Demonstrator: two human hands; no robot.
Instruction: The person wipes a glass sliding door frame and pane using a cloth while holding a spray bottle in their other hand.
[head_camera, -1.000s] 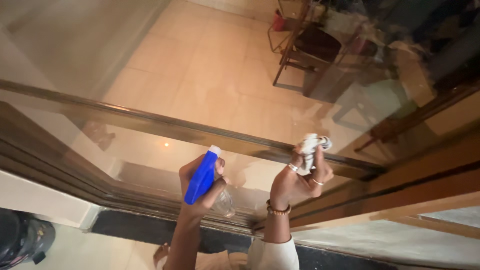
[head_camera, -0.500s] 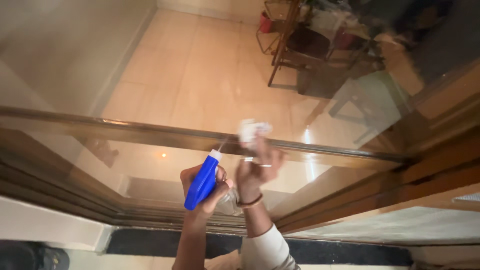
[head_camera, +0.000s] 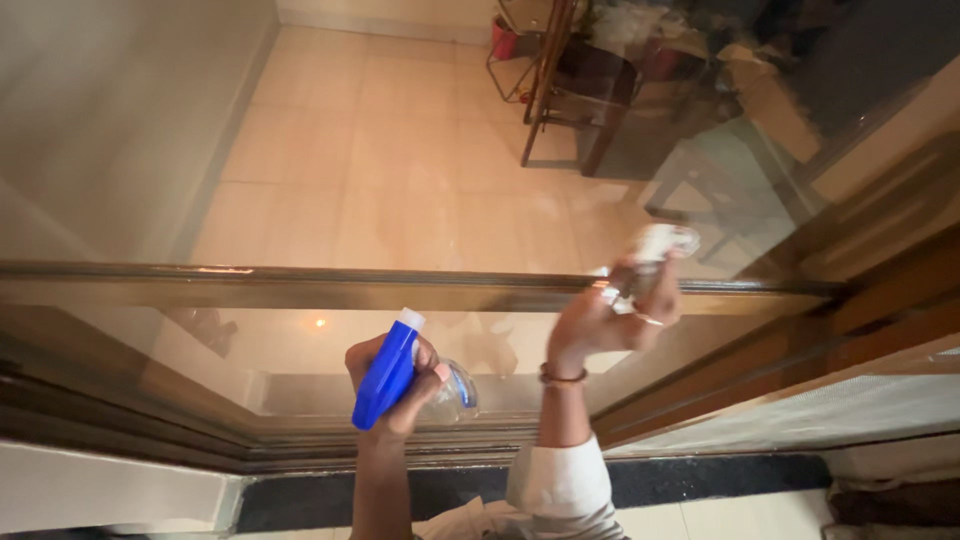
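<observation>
Gripped tight: right hand (head_camera: 610, 320) bunched round a white cloth (head_camera: 655, 245), pressed to glass pane (head_camera: 400, 180) above the wood rail (head_camera: 300, 285). Left hand (head_camera: 395, 385) closed on blue spray bottle (head_camera: 385, 370), long axis tilted up-right, nozzle toward glass, lower-left of cloth; right hand nearer pane.

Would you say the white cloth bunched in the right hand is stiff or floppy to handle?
Probably floppy: the crumpled white cloth bunches into folds inside the right hand. It seems light too, since fingertips alone pinch it against the glass pane.
</observation>
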